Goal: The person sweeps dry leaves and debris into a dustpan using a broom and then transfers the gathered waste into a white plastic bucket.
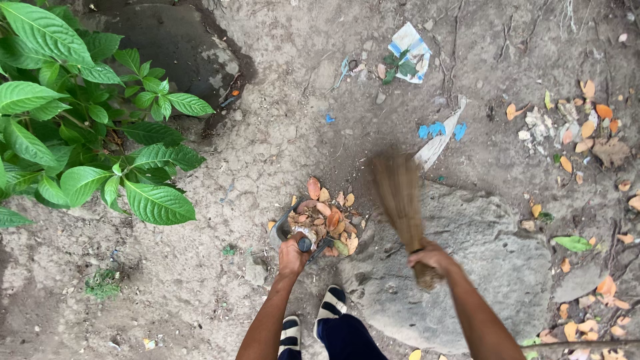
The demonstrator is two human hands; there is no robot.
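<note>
My left hand [292,252] grips the handle of a dark dustpan [283,229] resting on the dirt ground, filled with dry orange and brown leaves [325,218]. My right hand [432,257] holds a short straw hand broom [399,192]; its bristles are blurred and point away from me, just right of the leaf pile. A few loose leaves lie around the pan's far edge. My feet in striped sandals [331,304] stand right behind the pan.
A leafy green shrub [80,127] fills the left side. A flat grey rock [480,260] lies under my right arm. Scattered leaves [587,133], blue plastic scraps [437,129] and a crumpled wrapper [409,52] litter the ground farther out.
</note>
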